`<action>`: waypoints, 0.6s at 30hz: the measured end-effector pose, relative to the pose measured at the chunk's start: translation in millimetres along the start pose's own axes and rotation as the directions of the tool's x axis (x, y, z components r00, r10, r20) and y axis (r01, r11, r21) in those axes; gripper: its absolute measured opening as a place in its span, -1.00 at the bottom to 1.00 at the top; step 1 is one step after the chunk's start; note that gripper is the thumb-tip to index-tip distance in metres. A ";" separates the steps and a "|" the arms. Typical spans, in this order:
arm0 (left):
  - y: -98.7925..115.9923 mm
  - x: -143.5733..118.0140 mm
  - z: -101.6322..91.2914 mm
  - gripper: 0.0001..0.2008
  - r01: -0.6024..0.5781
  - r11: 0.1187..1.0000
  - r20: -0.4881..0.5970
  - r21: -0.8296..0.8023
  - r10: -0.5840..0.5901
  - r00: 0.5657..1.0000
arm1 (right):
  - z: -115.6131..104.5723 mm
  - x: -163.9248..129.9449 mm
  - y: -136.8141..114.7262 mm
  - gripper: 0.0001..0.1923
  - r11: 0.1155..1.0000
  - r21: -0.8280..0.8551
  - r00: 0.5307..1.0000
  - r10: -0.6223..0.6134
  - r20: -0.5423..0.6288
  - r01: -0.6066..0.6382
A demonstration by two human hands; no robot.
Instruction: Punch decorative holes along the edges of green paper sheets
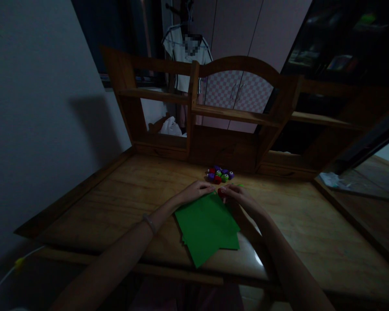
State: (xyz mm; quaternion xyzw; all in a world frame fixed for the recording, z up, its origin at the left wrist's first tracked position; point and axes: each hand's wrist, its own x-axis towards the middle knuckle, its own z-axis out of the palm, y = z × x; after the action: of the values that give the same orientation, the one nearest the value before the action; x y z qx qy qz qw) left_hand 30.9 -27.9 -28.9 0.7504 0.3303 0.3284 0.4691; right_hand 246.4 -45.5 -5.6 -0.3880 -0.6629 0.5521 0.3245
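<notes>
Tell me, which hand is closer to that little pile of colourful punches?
Right hand, though only slightly: it sits just below the pile of punches. The left hand rests below-left, on the green paper.

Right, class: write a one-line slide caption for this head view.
Both hands, left and right, meet at the far edge of green paper sheets beside small coloured punches on a wooden desk.

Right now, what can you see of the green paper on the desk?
The green paper looks like a small stack of thin, matte sheets, slightly fanned so lower corners peek out at the near edge. It lies flat on the wooden desk, turned at an angle, near the front edge. The left hand rests on its far corner; the right hand, beside that corner, holds something small and red.
</notes>
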 end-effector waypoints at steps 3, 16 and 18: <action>-3.3 1.2 -0.7 -0.65 -0.005 1.000 -0.006 0.016 0.005 1.000 | 0.6 0.7 -1.5 -0.64 1.000 -0.014 1.000 0.009 0.007 -0.009; -0.2 1.2 -0.2 -0.64 -0.016 0.999 -0.016 0.047 0.017 1.000 | 2.9 0.9 -2.6 -0.64 1.000 -0.020 1.000 0.002 -0.007 -0.002; 0.7 0.9 -0.3 -0.64 -0.015 0.999 -0.020 0.048 0.016 1.000 | 2.8 2.3 0.0 -0.63 1.000 -0.016 1.000 0.007 -0.020 -0.008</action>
State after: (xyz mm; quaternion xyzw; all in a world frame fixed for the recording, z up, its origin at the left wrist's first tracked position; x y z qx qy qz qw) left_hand 31.4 -27.2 -28.0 0.7604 0.3370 0.3316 0.4452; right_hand 242.9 -44.8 -6.1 -0.3985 -0.6626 0.5441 0.3258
